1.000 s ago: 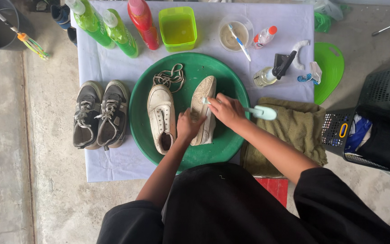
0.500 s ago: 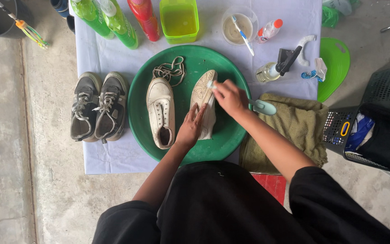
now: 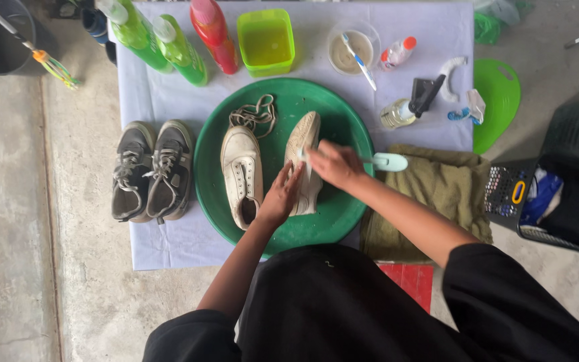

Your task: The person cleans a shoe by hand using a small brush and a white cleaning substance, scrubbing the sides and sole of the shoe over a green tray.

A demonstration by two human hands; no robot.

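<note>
Right grip (image 3: pixel 333 164) closed on pale-handled brush (image 3: pixel 387 161), bristles on upturned sole of white shoe (image 3: pixel 305 161); my left hand (image 3: pixel 281 198) steadies its side. Shoe lies tilted inside round green basin (image 3: pixel 343 214), rim near its toe. Second white shoe (image 3: pixel 241 171) sits alongside, laces (image 3: pixel 254 114) loose beyond.

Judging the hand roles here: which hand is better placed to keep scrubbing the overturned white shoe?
Right. The right hand grips the brush against the overturned shoe, while the left hand steadies it.
</note>
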